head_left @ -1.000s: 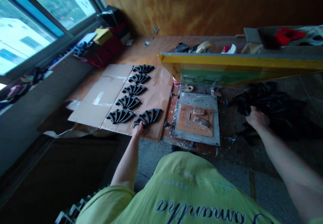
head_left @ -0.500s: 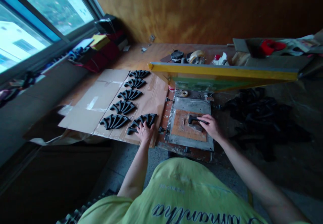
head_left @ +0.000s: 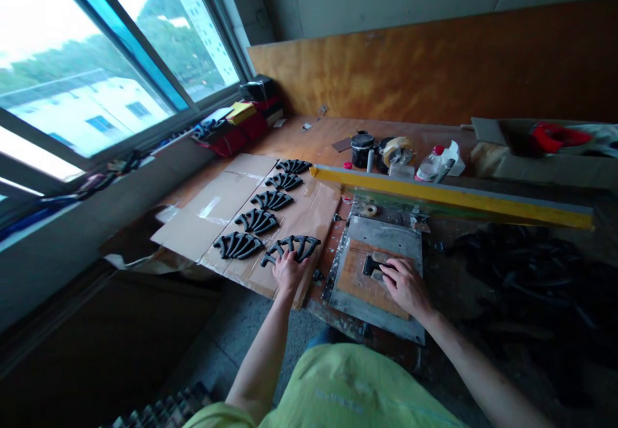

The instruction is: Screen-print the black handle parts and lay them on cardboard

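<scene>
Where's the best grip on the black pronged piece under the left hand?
The far curved bar of the black pronged piece, taken from above: it lies flat on the cardboard, the left hand covers its near side, and the bar looks continuous.

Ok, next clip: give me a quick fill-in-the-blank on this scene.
The left hand rests on a black piece on the ____ sheet.
Beside it lie ____ similar pieces in a row.
The right hand grips a second piece on a board coloured ____.
The long bar beyond is ____.

cardboard; five; orange; yellow
</scene>
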Motion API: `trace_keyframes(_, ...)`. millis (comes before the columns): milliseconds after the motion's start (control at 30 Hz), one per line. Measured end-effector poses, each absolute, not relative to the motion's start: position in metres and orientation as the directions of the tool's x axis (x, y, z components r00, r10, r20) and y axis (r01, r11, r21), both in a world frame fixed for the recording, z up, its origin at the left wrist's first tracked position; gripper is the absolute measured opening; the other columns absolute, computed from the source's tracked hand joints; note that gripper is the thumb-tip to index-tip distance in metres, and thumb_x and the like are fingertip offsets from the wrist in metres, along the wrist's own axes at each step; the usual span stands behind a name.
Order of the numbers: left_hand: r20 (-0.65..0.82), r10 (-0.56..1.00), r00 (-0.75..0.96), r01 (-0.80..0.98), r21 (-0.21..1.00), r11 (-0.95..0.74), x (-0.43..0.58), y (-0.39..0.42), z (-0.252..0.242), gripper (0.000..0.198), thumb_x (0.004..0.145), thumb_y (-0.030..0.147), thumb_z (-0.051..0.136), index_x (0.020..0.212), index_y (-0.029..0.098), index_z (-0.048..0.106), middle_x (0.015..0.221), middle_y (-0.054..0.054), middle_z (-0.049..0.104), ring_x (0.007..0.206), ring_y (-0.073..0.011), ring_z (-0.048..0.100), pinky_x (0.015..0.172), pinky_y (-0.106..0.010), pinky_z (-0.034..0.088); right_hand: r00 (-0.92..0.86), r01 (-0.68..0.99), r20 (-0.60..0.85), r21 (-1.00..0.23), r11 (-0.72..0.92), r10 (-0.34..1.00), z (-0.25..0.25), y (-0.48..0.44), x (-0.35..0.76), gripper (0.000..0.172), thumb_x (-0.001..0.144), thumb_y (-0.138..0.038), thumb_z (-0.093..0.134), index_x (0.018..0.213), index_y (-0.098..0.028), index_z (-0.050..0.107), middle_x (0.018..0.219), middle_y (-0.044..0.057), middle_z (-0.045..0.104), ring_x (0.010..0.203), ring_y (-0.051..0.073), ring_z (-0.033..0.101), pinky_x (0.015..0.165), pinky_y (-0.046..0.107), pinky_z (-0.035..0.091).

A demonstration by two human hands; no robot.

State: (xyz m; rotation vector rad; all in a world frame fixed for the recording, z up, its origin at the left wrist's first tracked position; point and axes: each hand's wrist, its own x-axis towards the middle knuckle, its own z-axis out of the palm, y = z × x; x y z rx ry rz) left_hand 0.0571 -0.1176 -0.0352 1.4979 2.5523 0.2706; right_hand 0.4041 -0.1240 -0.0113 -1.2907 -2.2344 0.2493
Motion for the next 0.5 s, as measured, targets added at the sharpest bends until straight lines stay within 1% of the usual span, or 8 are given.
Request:
trace_keyframes(100, 0.031, 0.91, -0.412, 0.888, 0.236, 0.394, 0.055, -0.093, -0.025, 0.049, 0.079, 0.057, 0.063, 0.115, 0.024, 0.068, 0.137, -0.009, 0.058, 0.123, -0.033, 0.05, 0.099, -0.044, 0.042, -0.367, 0.738, 0.367, -0.444, 0.508, 0.855, -0.016, -0.125, 0.404, 0.027, 0.089, -0.019, 0.053, 0.105, -0.026, 0.074, 0.112, 0.01, 0.067, 0.105, 0.027, 0.061, 0.092, 0.048, 0.055)
trace_keyframes(200, 0.063, 0.943, -0.328, 0.924, 0.229, 0.307, 0.044, -0.049, -0.016, 0.051, 0.078, 0.057, 0.065, 0.117, 0.025, 0.069, 0.138, -0.009, 0.058, 0.126, -0.0346, 0.047, 0.102, -0.046, 0.04, -0.33, 0.761, 0.353, -0.45, 0.468, 0.875, -0.019, -0.122, 0.402, 0.026, 0.09, -0.023, 0.052, 0.104, -0.029, 0.073, 0.112, 0.009, 0.068, 0.104, 0.029, 0.064, 0.091, 0.049, 0.055)
trace_keyframes(367, 0.048, 0.984, -0.172, 0.961, 0.226, 0.157, 0.028, 0.051, -0.006, 0.05, 0.079, 0.058, 0.064, 0.117, 0.026, 0.069, 0.139, -0.008, 0.057, 0.127, -0.0344, 0.045, 0.103, -0.048, 0.037, -0.193, 0.819, 0.356, -0.455, 0.35, 0.914, -0.021, -0.115, 0.392, 0.028, 0.089, -0.029, 0.052, 0.109, -0.035, 0.071, 0.106, 0.007, 0.071, 0.098, 0.029, 0.067, 0.086, 0.049, 0.057)
trace_keyframes(433, 0.033, 0.992, -0.124, 0.966, 0.233, 0.113, 0.026, 0.092, -0.005, 0.049, 0.08, 0.059, 0.062, 0.116, 0.026, 0.069, 0.137, -0.008, 0.058, 0.126, -0.0339, 0.045, 0.104, -0.048, 0.036, -0.131, 0.84, 0.363, -0.453, 0.298, 0.922, -0.023, -0.115, 0.386, 0.028, 0.088, -0.03, 0.052, 0.106, -0.039, 0.072, 0.102, 0.006, 0.072, 0.095, 0.029, 0.068, 0.081, 0.049, 0.058)
trace_keyframes(500, 0.016, 0.996, -0.089, 0.968, 0.239, 0.082, 0.027, 0.131, -0.007, 0.051, 0.079, 0.061, 0.062, 0.116, 0.026, 0.069, 0.137, -0.008, 0.058, 0.127, -0.0337, 0.044, 0.105, -0.048, 0.034, -0.076, 0.864, 0.363, -0.44, 0.243, 0.929, -0.024, -0.116, 0.381, 0.028, 0.087, -0.029, 0.052, 0.101, -0.043, 0.073, 0.093, 0.006, 0.072, 0.09, 0.03, 0.069, 0.077, 0.048, 0.058)
